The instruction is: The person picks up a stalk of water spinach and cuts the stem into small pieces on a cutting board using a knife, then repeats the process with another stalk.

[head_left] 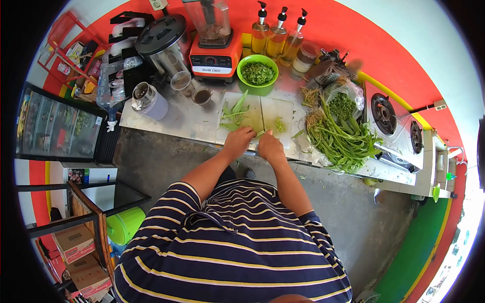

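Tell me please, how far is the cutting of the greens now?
Partly done, it seems. The bowl already holds chopped greens, and small pieces lie on the board. In work: both hands, left and right, meet at the board's near edge. Remaining: long leaves on the board and the big pile beside it.

Readable text: "SILVER CREST", dark capitals on the pale strip across the front of the red blender base, below the control panel. Small marks ring the dial on the same base; too small to read.

Other print, none legible: upper cardboard box, lower left, dark print on its brown side and pale lettering on a red band; lower cardboard box, same red band with pale lettering. White sticker on the glass-front fridge frame, marks unreadable. No numbers can be made out.
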`<state>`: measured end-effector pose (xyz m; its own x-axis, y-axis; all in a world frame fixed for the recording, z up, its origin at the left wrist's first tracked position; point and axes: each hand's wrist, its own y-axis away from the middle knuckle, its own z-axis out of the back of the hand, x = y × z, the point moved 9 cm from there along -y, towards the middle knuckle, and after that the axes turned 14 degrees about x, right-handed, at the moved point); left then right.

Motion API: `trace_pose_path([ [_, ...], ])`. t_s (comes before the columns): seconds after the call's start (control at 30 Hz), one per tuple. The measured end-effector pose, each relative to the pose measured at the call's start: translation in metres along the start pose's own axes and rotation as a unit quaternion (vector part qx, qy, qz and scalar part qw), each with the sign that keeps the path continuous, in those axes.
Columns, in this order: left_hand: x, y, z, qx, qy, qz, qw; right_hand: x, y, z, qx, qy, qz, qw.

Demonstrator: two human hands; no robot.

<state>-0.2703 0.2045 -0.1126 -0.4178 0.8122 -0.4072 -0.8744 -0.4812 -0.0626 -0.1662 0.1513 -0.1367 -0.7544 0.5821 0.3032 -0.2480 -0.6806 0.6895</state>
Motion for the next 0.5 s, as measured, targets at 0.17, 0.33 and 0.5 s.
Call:
trace_pose_path([
  [0.17, 0.005, 0.002, 0.000, -0.014, 0.063, 0.036, 0.997, -0.004, -0.003, -0.009, 0.005, -0.022, -0.002, 1.000],
  [0.33, 0.011, 0.002, -0.003, -0.010, 0.116, 0.050, 0.992, -0.002, 0.001, -0.006, 0.020, -0.004, -0.002, 1.000],
  [0.5, 0.019, -0.001, -0.006, 0.018, 0.157, 0.063, 0.985, 0.001, 0.004, -0.013, -0.001, -0.026, 0.001, 1.000],
])
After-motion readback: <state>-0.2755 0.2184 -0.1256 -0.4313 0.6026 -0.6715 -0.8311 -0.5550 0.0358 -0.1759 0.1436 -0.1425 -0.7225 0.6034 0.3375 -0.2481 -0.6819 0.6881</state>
